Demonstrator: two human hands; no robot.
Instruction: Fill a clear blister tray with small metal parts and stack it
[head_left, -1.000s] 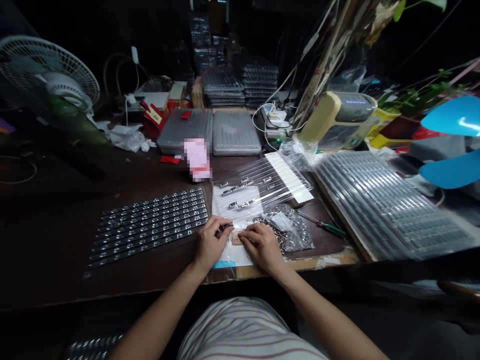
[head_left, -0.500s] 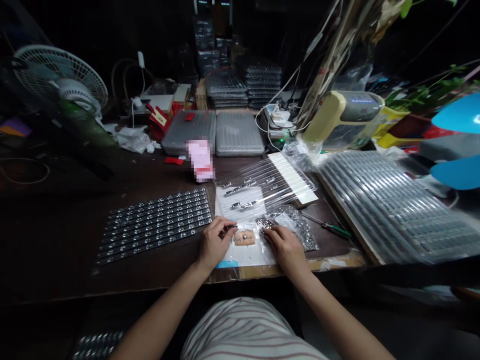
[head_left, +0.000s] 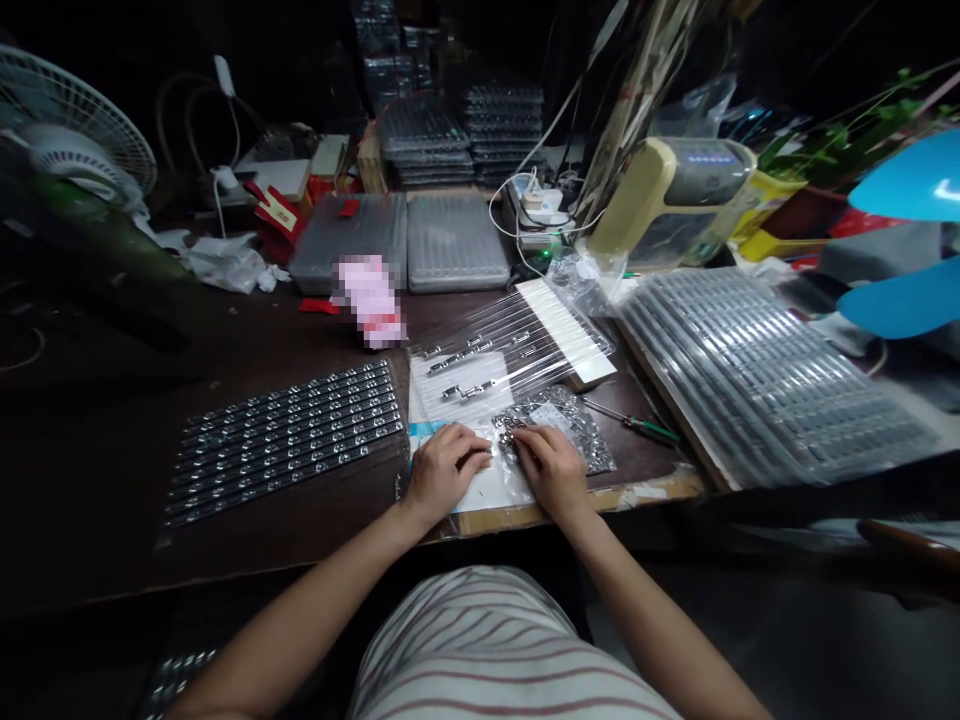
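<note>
My left hand [head_left: 444,468] is closed in a pinch above a white sheet [head_left: 480,490] at the table's front edge. What its fingertips hold is too small to make out. Beside it, my right hand [head_left: 553,466] has its fingers pinched together at the opening of a clear plastic bag of small shiny metal parts [head_left: 589,435]. Whatever lies between these fingers is hidden. Just beyond both hands is a clear ribbed tray [head_left: 499,375] with several small metal pieces on it.
Dark strips with shiny pieces [head_left: 285,440] lie in rows at left. A green-handled screwdriver [head_left: 649,428] rests right of the bag. Ribbed clear trays [head_left: 765,380] cover a board at far right. Behind are closed plastic cases [head_left: 457,245], a fan [head_left: 75,130] and a cream-coloured appliance [head_left: 667,205].
My left hand has moved right over the sheet, nearer my right hand. The small orange block seen between the hands is now out of sight. The camera view has shifted slightly.
</note>
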